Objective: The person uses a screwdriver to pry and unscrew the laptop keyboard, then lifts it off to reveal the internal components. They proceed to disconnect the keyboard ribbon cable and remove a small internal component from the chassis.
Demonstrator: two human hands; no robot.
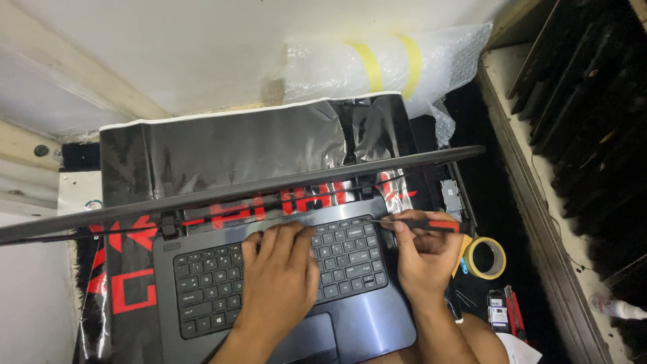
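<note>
Black laptop (269, 283), yellow tape roll (486, 258), seemingly red-handled screwdriver (431, 224)

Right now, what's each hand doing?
Left hand: open, flat on the laptop keyboard.
Right hand: closed on a red-handled screwdriver.

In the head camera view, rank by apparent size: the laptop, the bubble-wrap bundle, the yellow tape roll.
1. laptop, largest.
2. bubble-wrap bundle; lies farther away, so its true size is unsure.
3. yellow tape roll, smallest.

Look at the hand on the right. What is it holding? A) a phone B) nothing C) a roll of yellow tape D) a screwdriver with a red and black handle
D: the right hand grips a screwdriver with its tip toward the laptop keyboard's top edge.
</note>
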